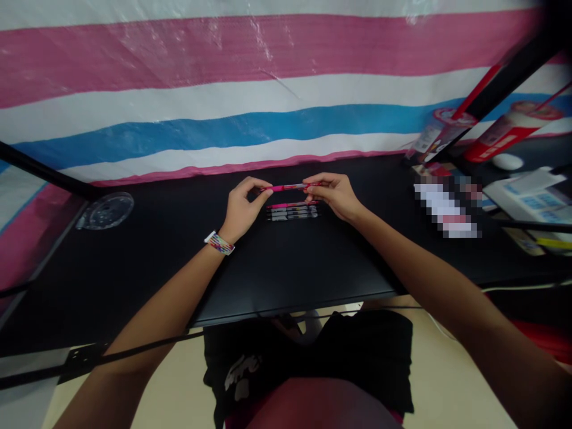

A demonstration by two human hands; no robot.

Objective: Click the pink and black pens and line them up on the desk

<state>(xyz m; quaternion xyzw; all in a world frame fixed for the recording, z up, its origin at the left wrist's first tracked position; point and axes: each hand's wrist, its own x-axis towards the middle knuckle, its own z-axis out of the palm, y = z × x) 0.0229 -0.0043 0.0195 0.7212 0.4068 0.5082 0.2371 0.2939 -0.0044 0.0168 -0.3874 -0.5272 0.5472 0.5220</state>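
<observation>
A pink pen (288, 187) is stretched sideways between my two hands, above the black table. My left hand (245, 205) pinches its left end between thumb and fingers. The right end sits in the closed fingers of my right hand (334, 193), which partly cover it. Just below the held pen, several pens (292, 211) lie side by side in a row on the table. The top one in that row is pink, and the others look clear with dark parts. A colourful band circles my left wrist.
A clear round plastic lid (108, 211) lies at the left of the black table (295, 274). Two drink cups with red straws, the nearer cup (440, 134) and a red one (509, 134), stand at the back right. Beside them are a white round object (507, 161) and papers (531, 193).
</observation>
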